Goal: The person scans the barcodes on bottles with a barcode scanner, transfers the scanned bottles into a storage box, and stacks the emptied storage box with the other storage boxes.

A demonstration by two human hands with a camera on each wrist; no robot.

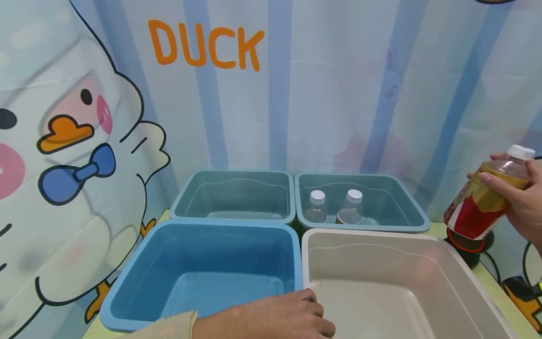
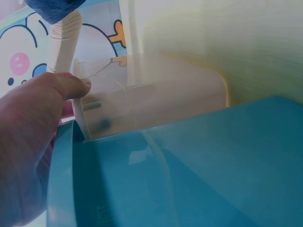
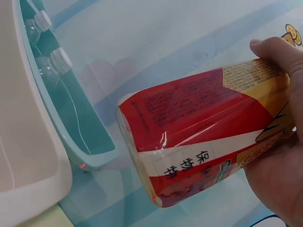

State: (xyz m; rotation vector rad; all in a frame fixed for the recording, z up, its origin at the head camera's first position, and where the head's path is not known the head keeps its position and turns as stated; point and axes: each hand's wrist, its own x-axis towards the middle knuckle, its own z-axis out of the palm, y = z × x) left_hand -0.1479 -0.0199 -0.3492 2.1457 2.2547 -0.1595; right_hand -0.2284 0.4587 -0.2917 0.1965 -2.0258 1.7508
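Observation:
My right hand [image 1: 518,197] grips a clear drink bottle [image 1: 482,202] with a white cap and a red and yellow label, tilted in the air at the right. In the right wrist view its base points left and my thumb lies along the label [image 3: 189,127]. Low in the head view, my left hand [image 1: 271,318] is at the beige bin [image 1: 381,235], beside the blue bin [image 1: 114,310]. Seen from the left wrist, my thumb and curled fingers [image 2: 78,86] lie on either side of the beige bin's rim.
Two teal bins stand behind, one at back left [image 1: 233,174] and one at back right [image 1: 394,188]. The back right one holds two white-capped bottles [image 1: 353,207]. A dark round object [image 1: 467,254] and cables are at the right table edge. A printed curtain [image 1: 330,94] hangs behind.

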